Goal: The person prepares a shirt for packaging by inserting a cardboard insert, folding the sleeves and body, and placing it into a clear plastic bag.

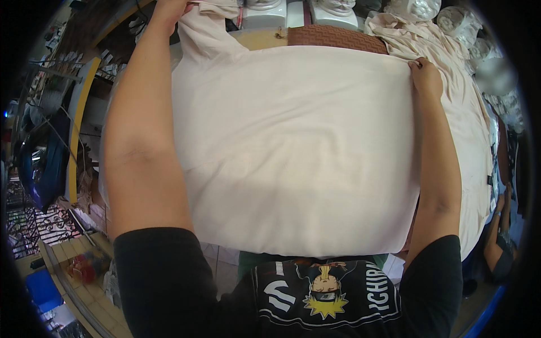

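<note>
A large cream cloth lies spread in front of me, with soft creases and a narrower part running up at its far left. My right hand pinches the cloth's far right corner between thumb and fingers. At the top edge of the picture, my left hand is closed on the far left part of the cloth; its fingers are partly cut off from view. The cloth's near edge hangs close to my body.
More crumpled cream fabric lies to the right. A brown textured mat shows beyond the cloth. White machines and plastic-wrapped bundles stand at the back. At far right is another person's arm; a yellow-edged board stands left.
</note>
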The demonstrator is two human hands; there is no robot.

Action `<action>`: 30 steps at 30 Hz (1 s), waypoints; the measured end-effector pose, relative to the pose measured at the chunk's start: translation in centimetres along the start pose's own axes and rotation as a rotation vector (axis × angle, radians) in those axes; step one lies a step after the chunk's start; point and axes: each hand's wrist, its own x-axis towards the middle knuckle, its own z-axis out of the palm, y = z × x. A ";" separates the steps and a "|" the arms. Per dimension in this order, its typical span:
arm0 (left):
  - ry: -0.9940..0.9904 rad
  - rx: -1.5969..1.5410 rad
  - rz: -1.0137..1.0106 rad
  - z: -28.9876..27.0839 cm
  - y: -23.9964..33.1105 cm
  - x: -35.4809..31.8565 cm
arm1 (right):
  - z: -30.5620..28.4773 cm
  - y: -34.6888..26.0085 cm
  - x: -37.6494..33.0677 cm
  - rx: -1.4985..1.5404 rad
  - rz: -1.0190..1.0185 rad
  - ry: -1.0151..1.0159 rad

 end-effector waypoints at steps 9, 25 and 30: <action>-0.322 0.167 -0.080 -3.4 -0.4 -1.8 | -0.8 0.4 0.5 0.030 -0.037 -0.016; -0.014 1.310 0.289 -6.4 -8.4 -24.3 | 1.8 -0.6 -14.9 -0.086 -0.581 -0.082; 0.183 0.933 -0.037 -15.1 -8.8 -25.5 | -2.9 1.4 -21.3 0.071 -0.664 -0.024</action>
